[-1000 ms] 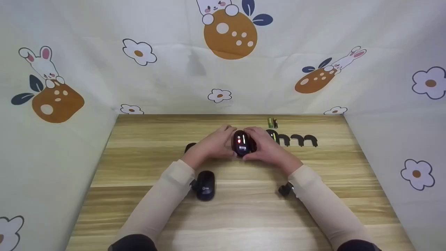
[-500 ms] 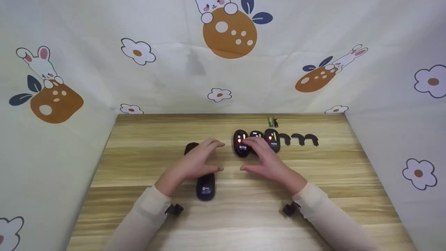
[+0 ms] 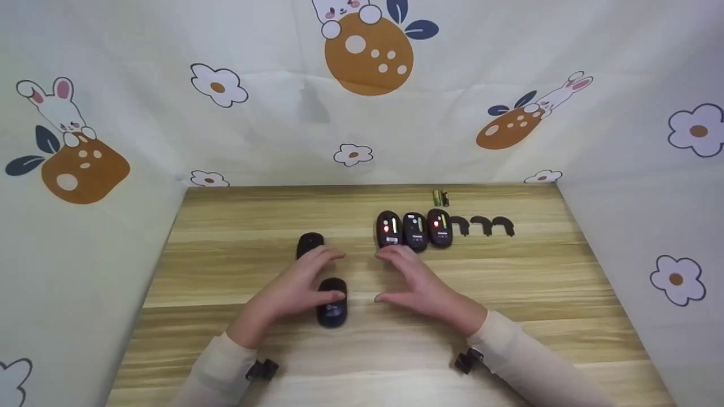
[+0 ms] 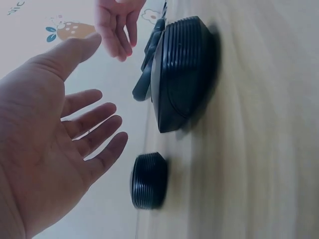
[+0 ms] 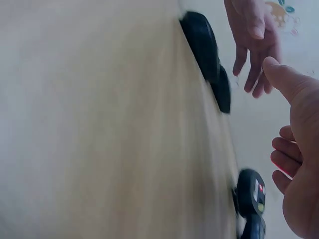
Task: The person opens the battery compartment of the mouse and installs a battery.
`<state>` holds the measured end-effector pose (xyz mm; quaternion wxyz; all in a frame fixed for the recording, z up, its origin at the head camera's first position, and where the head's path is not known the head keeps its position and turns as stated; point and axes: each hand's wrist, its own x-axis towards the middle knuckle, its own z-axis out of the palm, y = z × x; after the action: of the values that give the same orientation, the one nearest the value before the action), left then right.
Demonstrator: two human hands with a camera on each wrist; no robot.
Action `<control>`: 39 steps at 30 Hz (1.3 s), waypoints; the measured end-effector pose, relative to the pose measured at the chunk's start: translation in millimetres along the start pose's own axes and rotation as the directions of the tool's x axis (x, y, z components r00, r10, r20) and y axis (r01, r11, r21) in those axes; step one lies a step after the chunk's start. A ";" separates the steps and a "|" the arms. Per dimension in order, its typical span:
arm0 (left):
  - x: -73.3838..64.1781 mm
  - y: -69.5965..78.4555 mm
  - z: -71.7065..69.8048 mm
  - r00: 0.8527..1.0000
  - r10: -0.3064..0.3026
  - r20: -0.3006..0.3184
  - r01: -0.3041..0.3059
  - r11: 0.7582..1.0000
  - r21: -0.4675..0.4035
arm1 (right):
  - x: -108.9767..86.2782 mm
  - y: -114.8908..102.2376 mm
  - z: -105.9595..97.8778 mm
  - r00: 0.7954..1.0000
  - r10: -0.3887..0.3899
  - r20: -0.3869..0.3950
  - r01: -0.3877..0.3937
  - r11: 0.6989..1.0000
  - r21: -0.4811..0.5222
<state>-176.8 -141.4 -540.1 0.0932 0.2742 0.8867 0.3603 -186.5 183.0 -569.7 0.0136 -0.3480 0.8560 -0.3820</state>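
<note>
Pointing lengthwise away, one mouse (image 3: pixel 332 314) lies near spread left hand (image 3: pixel 296 288) and right hand (image 3: pixel 419 284).

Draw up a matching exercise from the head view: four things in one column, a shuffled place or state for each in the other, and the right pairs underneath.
Things
1. Pair of batteries
2. Three curved black pieces
3. Row of three mice
4. Mouse with the pale logo

Places and states
A. Just right of the mice that lie side by side
B. Partly hidden by the left hand
C. Undersides up
D. Near the far edge of the table

Right pairs: 1-D, 2-A, 3-C, 4-B
</note>
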 end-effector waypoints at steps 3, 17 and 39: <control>-7.5 -3.5 -1.5 1.000 -0.018 0.017 0.018 1.000 -0.018 | 0.5 -7.1 8.3 1.000 0.001 0.027 -0.002 1.000 0.014; -25.9 -13.3 5.0 0.996 -0.038 0.086 0.041 0.998 -0.041 | 6.1 -29.8 40.0 0.990 0.104 0.091 -0.111 0.991 0.074; -27.1 -20.6 25.7 0.998 0.029 0.057 -0.035 0.993 0.111 | 27.7 -54.3 70.9 0.980 0.081 0.181 -0.067 0.995 -0.079</control>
<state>-153.5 -153.4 -573.8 0.0966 0.3029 0.8981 0.3038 -155.2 95.2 -577.2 0.0941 -0.3501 0.8768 -0.3160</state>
